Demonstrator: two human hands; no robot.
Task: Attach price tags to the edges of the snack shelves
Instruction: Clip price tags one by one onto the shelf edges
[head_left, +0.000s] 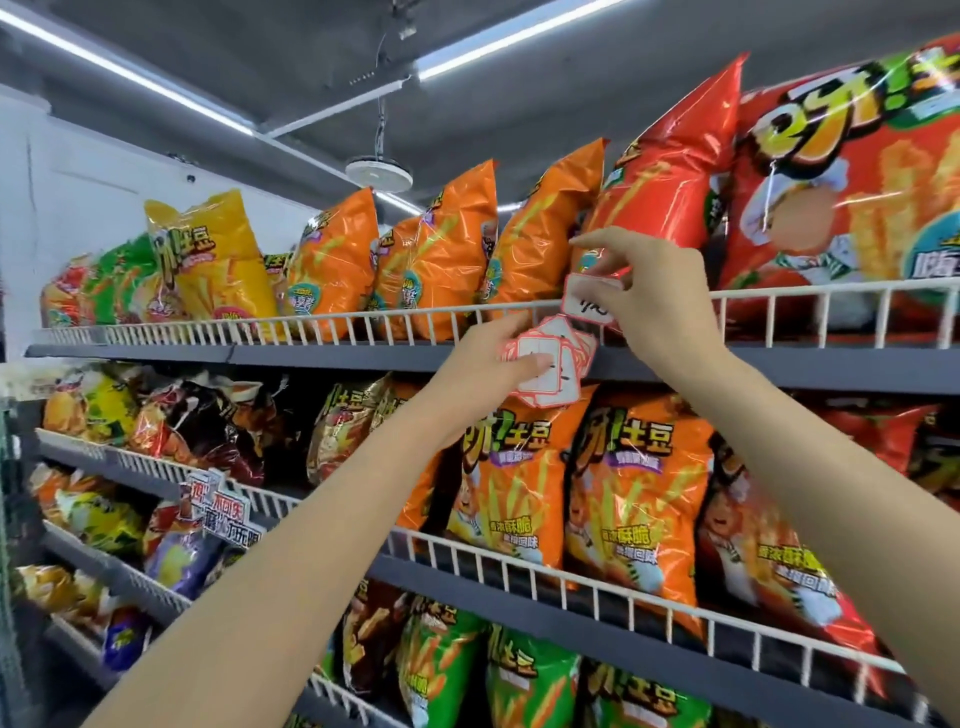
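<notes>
Red-edged price tag (589, 306) at top rail (363, 313)

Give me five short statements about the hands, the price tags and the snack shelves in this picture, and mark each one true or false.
1. The right hand pinches a single price tag at the top shelf's wire rail. True.
2. The left hand is empty. False: it holds a stack of price tags.
3. The tags are white with red borders. True.
4. The yellow bag sits on the bottom shelf. False: it stands on the top shelf, towards the left.
5. Green bags fill the top shelf's right end. False: red bags stand there.
</notes>
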